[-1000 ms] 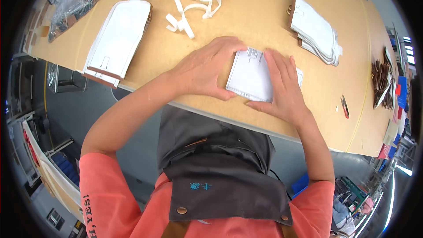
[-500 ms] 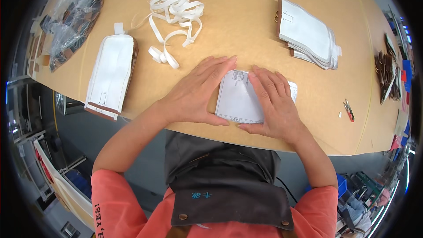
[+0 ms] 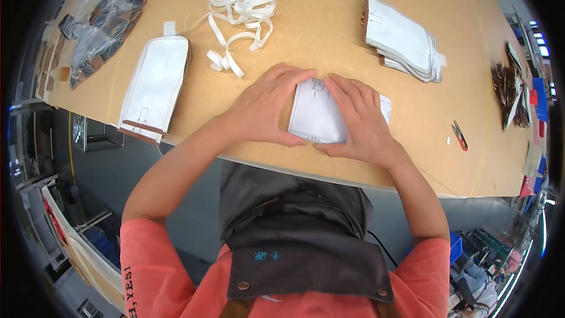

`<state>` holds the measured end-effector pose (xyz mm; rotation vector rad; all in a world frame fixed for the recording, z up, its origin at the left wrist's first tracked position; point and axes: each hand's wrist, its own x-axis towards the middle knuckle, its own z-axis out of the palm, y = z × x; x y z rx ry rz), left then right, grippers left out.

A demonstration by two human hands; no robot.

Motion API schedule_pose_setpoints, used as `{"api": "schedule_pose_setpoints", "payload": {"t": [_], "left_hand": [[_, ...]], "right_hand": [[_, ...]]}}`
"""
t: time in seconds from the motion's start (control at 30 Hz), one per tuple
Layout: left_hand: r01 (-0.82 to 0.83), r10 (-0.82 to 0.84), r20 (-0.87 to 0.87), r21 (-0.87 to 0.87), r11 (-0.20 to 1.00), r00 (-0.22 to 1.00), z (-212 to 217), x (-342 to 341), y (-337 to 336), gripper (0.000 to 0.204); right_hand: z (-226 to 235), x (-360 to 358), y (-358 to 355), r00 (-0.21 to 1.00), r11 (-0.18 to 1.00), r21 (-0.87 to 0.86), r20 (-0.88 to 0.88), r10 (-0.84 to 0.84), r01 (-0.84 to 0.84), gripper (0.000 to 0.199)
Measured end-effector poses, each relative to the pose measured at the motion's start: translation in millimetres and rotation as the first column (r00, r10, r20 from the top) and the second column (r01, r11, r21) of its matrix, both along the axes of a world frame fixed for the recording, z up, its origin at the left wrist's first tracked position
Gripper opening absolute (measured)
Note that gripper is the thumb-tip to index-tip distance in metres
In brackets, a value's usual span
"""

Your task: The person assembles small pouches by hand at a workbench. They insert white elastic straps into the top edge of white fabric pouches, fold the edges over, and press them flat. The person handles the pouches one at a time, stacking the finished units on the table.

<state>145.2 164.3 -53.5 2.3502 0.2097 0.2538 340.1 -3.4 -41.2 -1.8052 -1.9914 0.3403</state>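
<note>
A white rectangular panel (image 3: 316, 115) with printed outlines and small markings lies flat on the table in front of me, between both hands. My left hand (image 3: 266, 106) curves round its left side, open, the index fingertip by the top left corner and the thumb at the bottom edge. Across its right part lies my right hand (image 3: 361, 116), fingers stretched out and thumb near the bottom edge. A white end (image 3: 385, 108) sticks out beyond the right hand; whether it belongs to the same panel is hidden.
A stack of white brown-edged pieces (image 3: 154, 82) lies left, another stack (image 3: 400, 35) far right. Tangled white tape (image 3: 241, 9) sits behind the hands. Red-handled thread snips (image 3: 460, 136) lie right, brown strips (image 3: 511, 91) beyond. A clear plastic bag (image 3: 106, 20) is far left.
The whole view has shifted slightly, so the table and hands appear higher. Around the panel, both hands keep nearly the same pose.
</note>
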Motion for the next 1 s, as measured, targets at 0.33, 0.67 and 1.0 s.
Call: {"api": "schedule_pose_setpoints", "payload": {"t": [0.33, 0.67, 1.0], "left_hand": [[-0.146, 0.397, 0.170, -0.745, 0.651, 0.902, 31.7, -26.8, -66.7, 0.133], [0.138, 0.523, 0.260, -0.955, 0.261, 0.812, 72.2, -12.1, -147.1, 0.119], [0.047, 0.570, 0.249, -0.937, 0.345, 0.783, 86.8, -19.7, -184.9, 0.119]], "right_hand": [[42.4, -15.7, -41.6, 0.718, 0.961, -0.108, -0.645, -0.264, 0.256, 0.108], [49.0, -71.6, -85.5, 0.310, 0.986, -0.095, -0.941, -0.133, 0.137, 0.109], [51.4, -104.3, -120.8, 0.153, 0.977, -0.107, -0.979, -0.136, 0.184, 0.109]]}}
